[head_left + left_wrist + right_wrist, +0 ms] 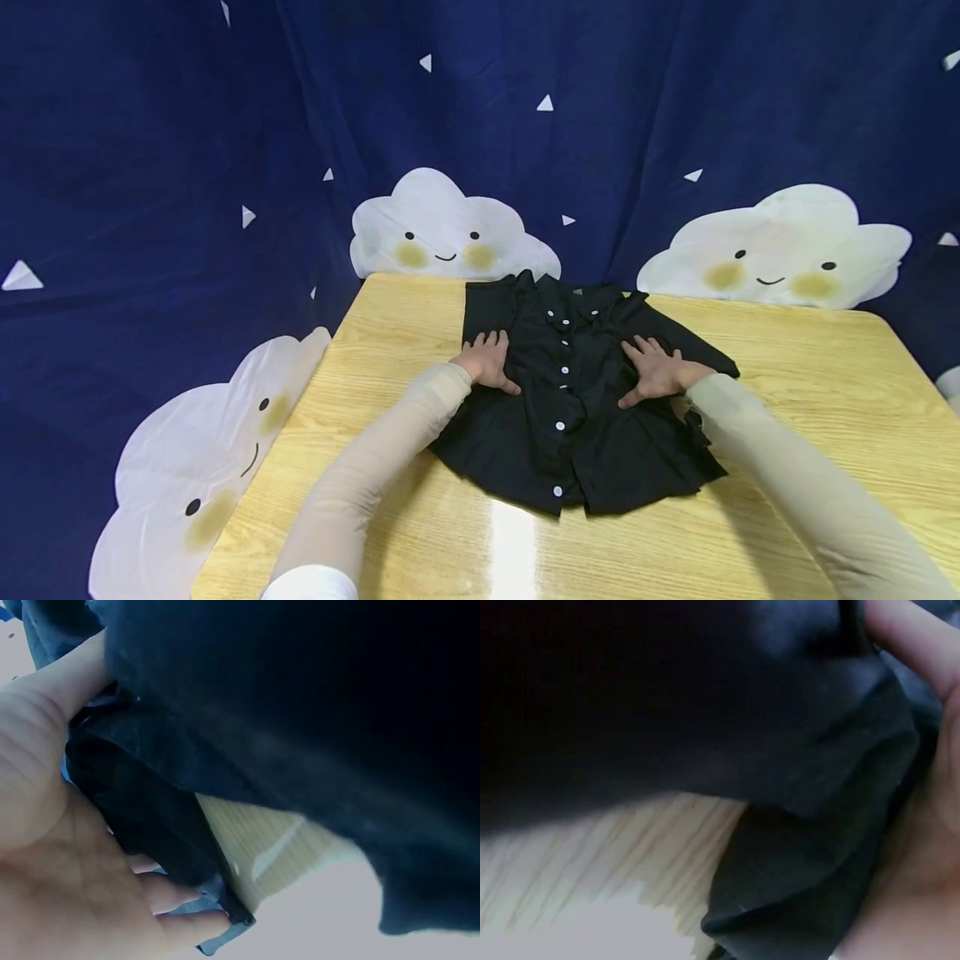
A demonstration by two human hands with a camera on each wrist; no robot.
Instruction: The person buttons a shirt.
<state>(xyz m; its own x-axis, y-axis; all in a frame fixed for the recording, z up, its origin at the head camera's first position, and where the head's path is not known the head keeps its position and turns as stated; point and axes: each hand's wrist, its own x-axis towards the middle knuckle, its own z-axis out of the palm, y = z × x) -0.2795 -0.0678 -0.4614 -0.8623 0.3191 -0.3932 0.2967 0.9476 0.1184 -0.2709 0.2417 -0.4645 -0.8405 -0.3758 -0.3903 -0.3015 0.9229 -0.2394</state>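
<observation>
Leftmost, a deep blue fabric curtain (pixel 150 167), softly creased and printed with white triangles and smiling clouds, hangs beside the left edge of the table (pixel 390 333) and passes behind its far edge. The tabletop is pale yellow wood with fine grain, rounded at the far right corner and glossy enough to show a white streak of reflected light. Inward from the left edge, a snug cream sleeve (pixel 367 458) with a white band leads to the left hand (pixel 486 362), palm down, fingers and thumb spread, touching the side of a black button-front shirt (pixel 536 433). This garment lies front up across the middle of the table, its pointed collar (pixel 573 298) at the far edge and its flared, wavy hem toward the near side; small round white buttons run down the lightly puckered matt cloth. On its other side rests the right hand (pixel 656 372), likewise spread, thumb apart, gripping nothing. Its cream sleeve (pixel 810 487) slants away toward the near right.
</observation>
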